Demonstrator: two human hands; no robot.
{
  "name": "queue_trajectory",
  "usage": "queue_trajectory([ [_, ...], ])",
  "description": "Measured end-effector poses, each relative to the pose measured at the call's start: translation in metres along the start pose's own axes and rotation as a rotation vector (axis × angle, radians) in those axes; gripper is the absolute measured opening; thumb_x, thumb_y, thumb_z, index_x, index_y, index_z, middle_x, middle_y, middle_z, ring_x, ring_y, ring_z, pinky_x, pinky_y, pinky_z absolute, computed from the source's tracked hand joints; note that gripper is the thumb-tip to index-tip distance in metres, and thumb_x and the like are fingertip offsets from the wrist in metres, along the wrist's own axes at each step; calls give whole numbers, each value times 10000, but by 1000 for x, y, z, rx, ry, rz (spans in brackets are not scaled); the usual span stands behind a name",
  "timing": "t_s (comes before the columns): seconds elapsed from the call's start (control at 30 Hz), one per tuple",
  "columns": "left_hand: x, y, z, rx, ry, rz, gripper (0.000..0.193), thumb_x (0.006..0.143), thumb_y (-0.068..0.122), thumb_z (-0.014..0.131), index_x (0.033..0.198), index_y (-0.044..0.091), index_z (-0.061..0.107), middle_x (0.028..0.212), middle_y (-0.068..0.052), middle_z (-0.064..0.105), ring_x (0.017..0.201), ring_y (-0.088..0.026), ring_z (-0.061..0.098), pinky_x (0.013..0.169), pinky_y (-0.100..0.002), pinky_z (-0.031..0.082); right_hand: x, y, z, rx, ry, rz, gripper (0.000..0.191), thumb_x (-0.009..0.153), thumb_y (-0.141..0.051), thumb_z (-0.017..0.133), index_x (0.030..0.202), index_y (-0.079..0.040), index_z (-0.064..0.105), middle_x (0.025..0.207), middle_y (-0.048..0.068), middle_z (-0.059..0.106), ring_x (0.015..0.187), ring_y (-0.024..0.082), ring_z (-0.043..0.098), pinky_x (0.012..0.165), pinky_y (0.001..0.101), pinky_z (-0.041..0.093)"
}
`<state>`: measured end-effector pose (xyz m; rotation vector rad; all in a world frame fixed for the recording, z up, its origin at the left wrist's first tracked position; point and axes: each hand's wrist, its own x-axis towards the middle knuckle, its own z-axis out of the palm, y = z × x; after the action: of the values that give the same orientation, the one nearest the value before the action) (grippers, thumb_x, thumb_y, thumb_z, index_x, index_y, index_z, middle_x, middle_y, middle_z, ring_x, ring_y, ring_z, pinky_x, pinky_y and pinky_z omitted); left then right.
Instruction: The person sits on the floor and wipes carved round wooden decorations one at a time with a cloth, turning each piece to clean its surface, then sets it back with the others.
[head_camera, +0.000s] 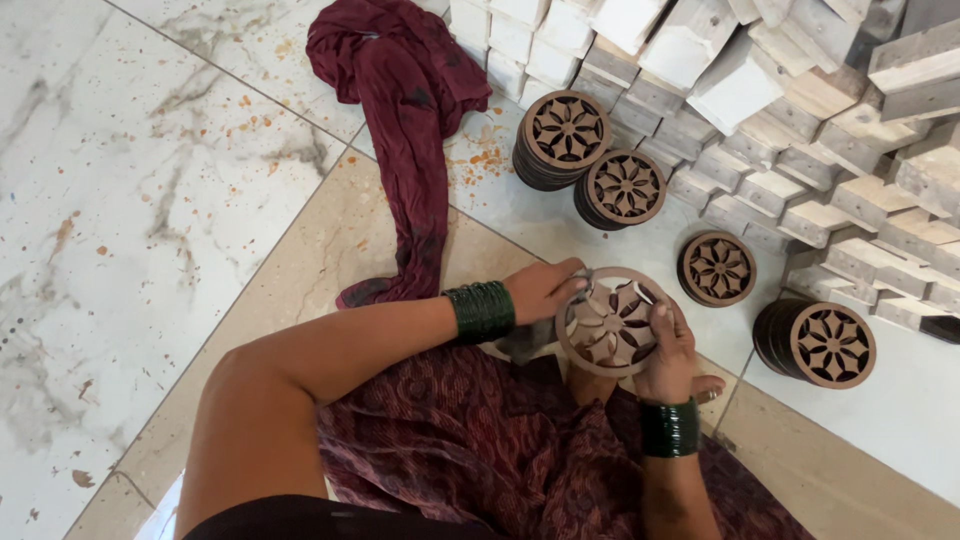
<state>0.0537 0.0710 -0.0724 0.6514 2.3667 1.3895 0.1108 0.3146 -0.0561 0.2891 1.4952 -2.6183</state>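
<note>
A round brown wooden disc (608, 322) with a cut-out flower pattern is held up over my lap. My right hand (668, 350) grips its right rim from below, fingers curled over the edge. My left hand (545, 288) presses on the disc's upper left rim, apparently pinching a small grey piece there. Both wrists carry stacks of dark green bangles. My legs, covered in maroon patterned cloth (480, 440), lie beneath the disc.
Stacks of the same flower discs stand on the floor: two at the back (563, 135) (622, 188), one small stack (717, 268), one at the right (818, 342). Pale wooden blocks (800, 130) are piled behind them. A maroon scarf (405, 110) lies on the marble floor.
</note>
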Motion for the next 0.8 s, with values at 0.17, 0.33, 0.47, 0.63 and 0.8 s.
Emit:
queue_trajectory([
  [0.17,4,-3,5,-128,50,-81,477,1085,432,432,1345,34,477,794,-219,647,713,-403,674,677,-499,513,3,12,16,162,78,-93,385,1097,-284,561,1358,-1,560,1290,114,663,1145,233,663,1006,398,558],
  [0.33,4,-11,3,-122,-6,-115,752,1032,498,521,1521,-35,316,1066,-282,694,935,-399,716,794,-480,561,2,7,24,164,113,-86,423,1101,-321,547,1378,-1,558,1313,120,649,1173,242,642,1007,416,541],
  [0.47,3,-12,14,-129,7,-77,797,1021,501,561,1521,-69,314,1152,-308,692,1029,-393,715,868,-463,564,4,-1,24,294,96,-58,465,1075,-342,536,1402,-12,517,1354,129,631,1218,265,629,1030,426,553],
  [0.63,4,-8,5,-142,75,-40,696,1062,436,588,1470,-72,342,1141,-313,623,981,-401,688,817,-462,553,6,-11,24,13,43,-74,649,1055,-333,567,1577,-42,315,1447,168,518,1253,280,590,1030,449,534],
  [0.8,2,3,-11,-1,46,-67,514,1024,404,586,1297,-25,510,858,-266,679,801,-404,696,711,-480,522,-2,-12,21,-1016,-27,-529,1143,813,-365,841,1655,-37,141,1693,262,237,1553,417,305,1238,533,305],
])
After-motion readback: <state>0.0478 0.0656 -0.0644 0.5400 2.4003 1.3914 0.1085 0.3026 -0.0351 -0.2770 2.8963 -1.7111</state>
